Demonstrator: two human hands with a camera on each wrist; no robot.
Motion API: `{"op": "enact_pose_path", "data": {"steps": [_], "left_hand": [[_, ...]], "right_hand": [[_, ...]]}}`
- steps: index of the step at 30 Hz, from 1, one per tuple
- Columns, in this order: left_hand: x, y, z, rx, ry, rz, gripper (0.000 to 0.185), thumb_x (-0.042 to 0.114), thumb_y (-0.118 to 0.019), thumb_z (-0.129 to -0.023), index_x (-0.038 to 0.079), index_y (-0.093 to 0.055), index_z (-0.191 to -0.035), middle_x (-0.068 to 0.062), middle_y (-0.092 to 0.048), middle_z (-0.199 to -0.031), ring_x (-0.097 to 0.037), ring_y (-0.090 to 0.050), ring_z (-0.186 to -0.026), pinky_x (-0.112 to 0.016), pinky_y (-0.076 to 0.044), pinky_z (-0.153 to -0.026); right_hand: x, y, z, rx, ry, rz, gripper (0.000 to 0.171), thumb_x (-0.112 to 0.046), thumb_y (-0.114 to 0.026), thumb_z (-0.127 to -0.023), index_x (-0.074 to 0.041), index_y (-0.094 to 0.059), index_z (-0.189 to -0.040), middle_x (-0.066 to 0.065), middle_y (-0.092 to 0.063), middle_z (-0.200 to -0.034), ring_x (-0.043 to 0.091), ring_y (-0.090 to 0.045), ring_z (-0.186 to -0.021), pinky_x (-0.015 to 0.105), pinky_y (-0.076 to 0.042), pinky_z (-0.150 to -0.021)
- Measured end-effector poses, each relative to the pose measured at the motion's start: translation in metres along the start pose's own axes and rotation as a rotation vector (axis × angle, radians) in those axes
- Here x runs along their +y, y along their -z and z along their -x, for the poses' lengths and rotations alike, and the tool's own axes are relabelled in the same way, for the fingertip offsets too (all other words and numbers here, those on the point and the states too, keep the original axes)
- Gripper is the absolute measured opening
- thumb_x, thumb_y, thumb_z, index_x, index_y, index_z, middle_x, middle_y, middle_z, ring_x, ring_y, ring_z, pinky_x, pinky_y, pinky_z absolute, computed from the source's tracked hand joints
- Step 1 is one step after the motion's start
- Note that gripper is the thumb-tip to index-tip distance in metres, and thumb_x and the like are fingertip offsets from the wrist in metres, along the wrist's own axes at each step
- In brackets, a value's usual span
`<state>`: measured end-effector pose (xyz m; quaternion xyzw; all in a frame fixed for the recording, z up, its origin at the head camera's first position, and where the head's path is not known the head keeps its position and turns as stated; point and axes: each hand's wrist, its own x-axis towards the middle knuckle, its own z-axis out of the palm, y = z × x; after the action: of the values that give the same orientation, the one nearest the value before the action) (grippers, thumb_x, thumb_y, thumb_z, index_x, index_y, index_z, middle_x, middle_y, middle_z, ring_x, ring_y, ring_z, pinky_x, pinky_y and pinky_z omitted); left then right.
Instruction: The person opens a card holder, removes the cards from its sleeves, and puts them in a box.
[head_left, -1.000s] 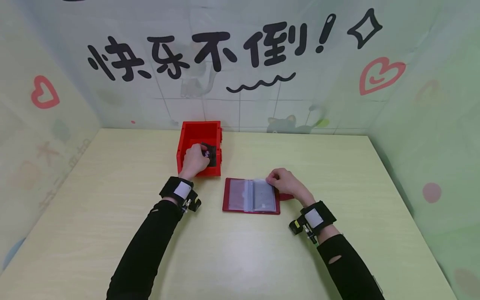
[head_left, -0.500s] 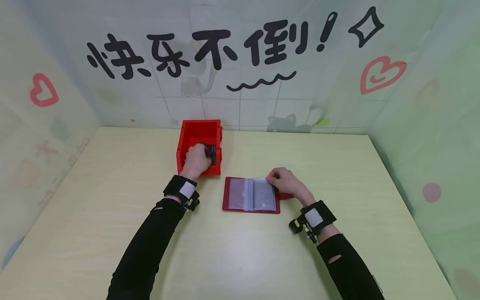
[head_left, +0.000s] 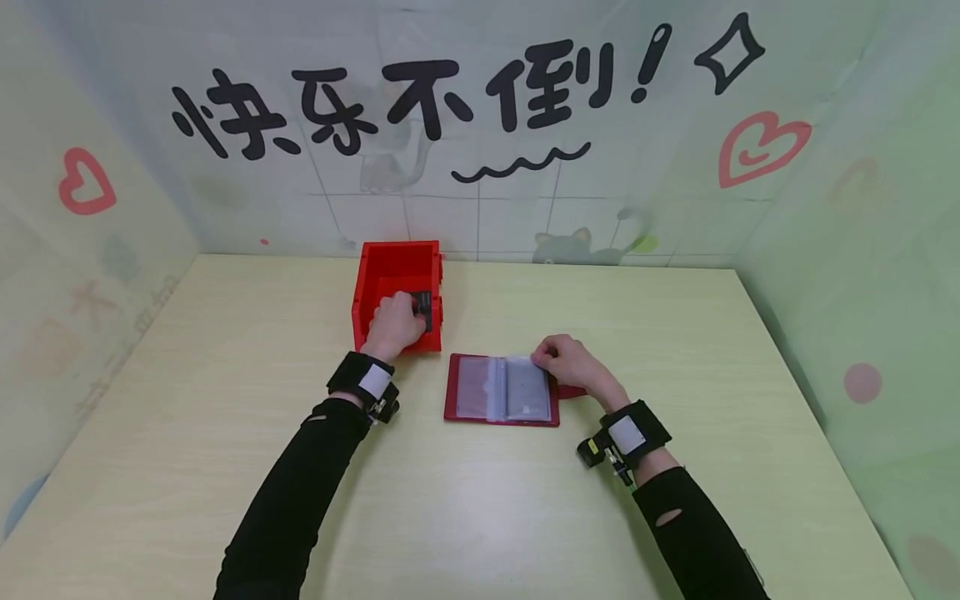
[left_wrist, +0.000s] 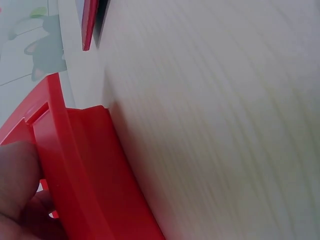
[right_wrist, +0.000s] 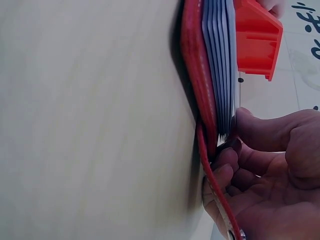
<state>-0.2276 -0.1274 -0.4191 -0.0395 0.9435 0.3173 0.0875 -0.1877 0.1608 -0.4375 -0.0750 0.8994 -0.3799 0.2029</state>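
A red open-topped bin [head_left: 390, 267] stands on the pale table. My left hand [head_left: 393, 321] reaches into the bin and grips a dark card [head_left: 422, 304] at its near right side. In the left wrist view only the bin's red wall [left_wrist: 90, 165] and a bit of the hand [left_wrist: 17, 185] show. A red card holder [head_left: 501, 390] lies open with clear sleeves. My right hand [head_left: 567, 362] pinches the upper right corner of a sleeve page. The right wrist view shows the stacked sleeves [right_wrist: 220, 65] edge-on, with the curled fingers [right_wrist: 265, 145] at their corner.
The table [head_left: 480, 508] is boxed in by decorated walls at the back and both sides. The holder's red strap tab [head_left: 573, 392] sticks out to the right under my right hand. Bin and holder lie close together near the middle.
My left hand has shifted slightly in the bin, and the dark card it grips has turned and sunk a little. The right hand and holder have stayed put.
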Motion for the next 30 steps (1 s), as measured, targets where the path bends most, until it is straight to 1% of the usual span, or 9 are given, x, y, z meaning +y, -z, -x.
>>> {"op": "enact_pose_path", "data": {"steps": [11, 14, 17, 19, 22, 24, 26, 28, 30], "left_hand": [[-0.002, 0.001, 0.001, 0.030, -0.041, 0.029, 0.018, 0.008, -0.061, -0.093, -0.005, -0.063, -0.105, -0.021, -0.065, -0.090, -0.028, -0.058, -0.074, -0.031, -0.050, -0.066], [-0.001, 0.001, 0.003, 0.073, -0.083, 0.056, 0.030, 0.007, -0.058, -0.094, -0.005, -0.061, -0.121, -0.023, -0.067, -0.104, -0.031, -0.061, -0.082, -0.037, -0.056, -0.073], [0.000, 0.001, 0.010, 0.152, -0.150, 0.109, 0.039, 0.006, -0.058, -0.095, -0.003, -0.057, -0.133, -0.023, -0.064, -0.123, -0.034, -0.061, -0.098, -0.045, -0.058, -0.089], [0.002, 0.002, 0.017, 0.210, -0.198, 0.151, 0.039, 0.005, -0.059, -0.094, -0.001, -0.057, -0.132, -0.022, -0.061, -0.131, -0.035, -0.059, -0.109, -0.049, -0.055, -0.097], [0.006, 0.006, 0.030, 0.266, -0.269, 0.212, 0.031, 0.005, -0.062, -0.093, 0.001, -0.061, -0.124, -0.020, -0.062, -0.127, -0.036, -0.056, -0.113, -0.051, -0.051, -0.101], [0.007, 0.008, 0.038, 0.256, -0.317, 0.232, 0.027, 0.005, -0.063, -0.093, 0.001, -0.063, -0.120, -0.019, -0.064, -0.121, -0.034, -0.057, -0.109, -0.049, -0.051, -0.098], [0.008, 0.007, 0.045, 0.202, -0.372, 0.238, 0.025, 0.006, -0.064, -0.093, 0.001, -0.064, -0.117, -0.017, -0.066, -0.112, -0.031, -0.059, -0.100, -0.041, -0.053, -0.091], [0.009, 0.004, 0.052, 0.119, -0.426, 0.237, 0.023, 0.005, -0.066, -0.092, 0.000, -0.065, -0.115, -0.015, -0.067, -0.104, -0.026, -0.059, -0.091, -0.032, -0.053, -0.084], [0.010, -0.004, 0.058, 0.009, -0.479, 0.225, 0.021, 0.005, -0.066, -0.093, 0.001, -0.066, -0.113, -0.012, -0.067, -0.098, -0.022, -0.058, -0.086, -0.026, -0.051, -0.078]], "right_hand": [[0.000, 0.000, 0.002, 0.004, 0.003, -0.008, 0.020, -0.016, -0.054, -0.103, 0.002, -0.063, -0.103, 0.009, -0.056, -0.089, 0.019, -0.052, -0.083, 0.025, -0.041, -0.068], [0.000, 0.001, 0.002, 0.004, -0.001, -0.004, 0.020, -0.017, -0.054, -0.104, 0.001, -0.063, -0.103, 0.010, -0.056, -0.089, 0.020, -0.052, -0.084, 0.026, -0.041, -0.068], [0.000, 0.000, 0.002, 0.002, -0.004, -0.002, 0.020, -0.017, -0.054, -0.104, 0.001, -0.063, -0.104, 0.010, -0.056, -0.090, 0.020, -0.052, -0.085, 0.026, -0.041, -0.069], [0.000, -0.001, 0.001, 0.004, -0.003, -0.002, 0.020, -0.017, -0.054, -0.104, 0.001, -0.063, -0.104, 0.009, -0.056, -0.090, 0.020, -0.053, -0.084, 0.025, -0.041, -0.069], [-0.002, -0.001, 0.003, 0.015, 0.006, 0.008, 0.021, -0.018, -0.053, -0.104, 0.001, -0.062, -0.103, 0.009, -0.056, -0.089, 0.020, -0.053, -0.083, 0.026, -0.041, -0.068], [-0.003, -0.002, 0.005, 0.029, 0.011, 0.019, 0.021, -0.018, -0.052, -0.104, 0.001, -0.062, -0.102, 0.010, -0.056, -0.088, 0.020, -0.053, -0.082, 0.026, -0.041, -0.068], [-0.004, -0.003, 0.007, 0.044, 0.018, 0.036, 0.023, -0.019, -0.051, -0.104, 0.001, -0.062, -0.101, 0.010, -0.057, -0.087, 0.020, -0.054, -0.081, 0.026, -0.040, -0.067], [-0.004, -0.003, 0.008, 0.051, 0.021, 0.039, 0.025, -0.020, -0.050, -0.105, 0.001, -0.061, -0.099, 0.008, -0.055, -0.083, 0.019, -0.053, -0.078, 0.026, -0.039, -0.065], [-0.004, -0.003, 0.009, 0.050, 0.031, 0.039, 0.027, -0.021, -0.049, -0.105, 0.001, -0.061, -0.096, 0.006, -0.052, -0.078, 0.018, -0.051, -0.074, 0.026, -0.038, -0.064]]}}
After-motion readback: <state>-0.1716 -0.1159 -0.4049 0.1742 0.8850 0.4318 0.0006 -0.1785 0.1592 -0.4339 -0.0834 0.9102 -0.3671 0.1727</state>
